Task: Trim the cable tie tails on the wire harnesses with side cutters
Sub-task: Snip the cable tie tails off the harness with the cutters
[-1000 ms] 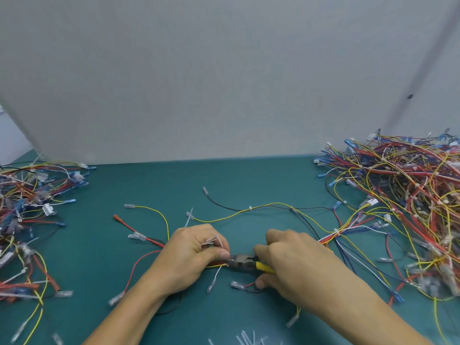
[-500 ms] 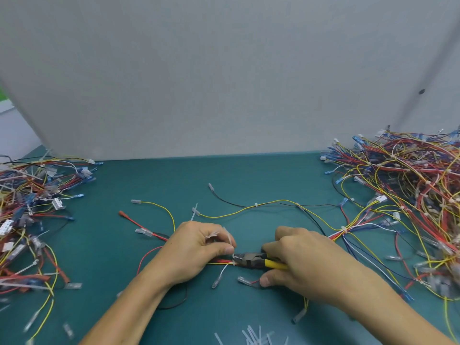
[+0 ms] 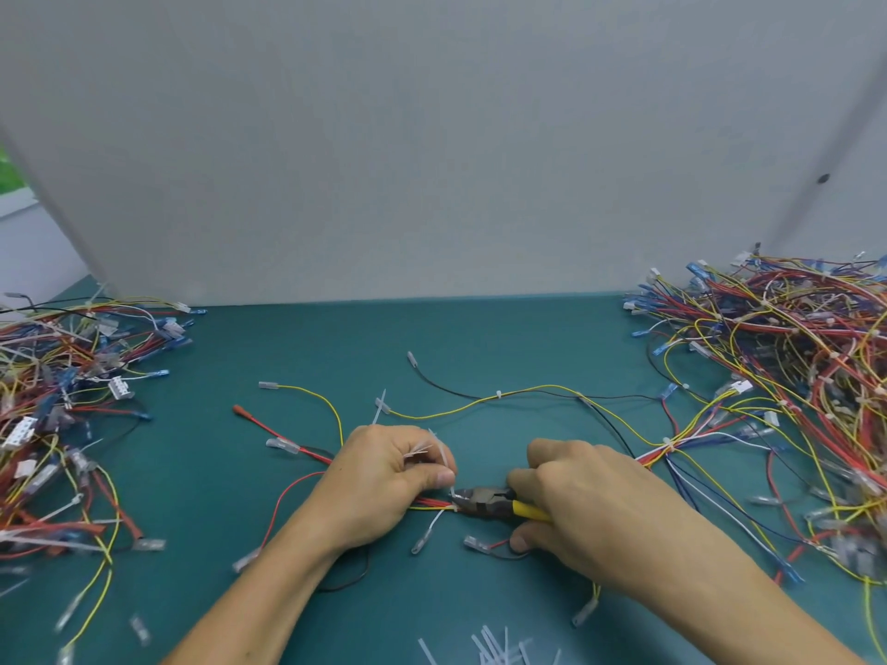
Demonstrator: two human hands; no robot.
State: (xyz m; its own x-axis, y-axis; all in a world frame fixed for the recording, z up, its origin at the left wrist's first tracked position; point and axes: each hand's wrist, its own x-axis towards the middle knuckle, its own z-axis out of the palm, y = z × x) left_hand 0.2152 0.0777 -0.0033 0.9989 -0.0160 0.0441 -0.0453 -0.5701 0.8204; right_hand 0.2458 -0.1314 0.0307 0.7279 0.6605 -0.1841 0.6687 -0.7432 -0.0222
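A wire harness [image 3: 485,404] of yellow, red and black wires lies spread across the green mat. My left hand [image 3: 384,477] holds its bundled part near the middle and pinches a white cable tie tail [image 3: 444,453] that sticks up between thumb and fingers. My right hand [image 3: 581,501] grips yellow-handled side cutters [image 3: 485,505]. Their dark jaws point left and sit at the tie, right by my left thumb. Whether the jaws are closed on the tail is unclear.
A big tangled pile of harnesses [image 3: 792,376] fills the right side, another pile [image 3: 62,400] the left. Cut white tie tails [image 3: 489,647] lie at the mat's near edge. A grey panel [image 3: 432,136] stands behind the mat.
The view has shifted slightly. Both hands stay together at the bundle, with the cutter jaws held against the tie by my left thumb.
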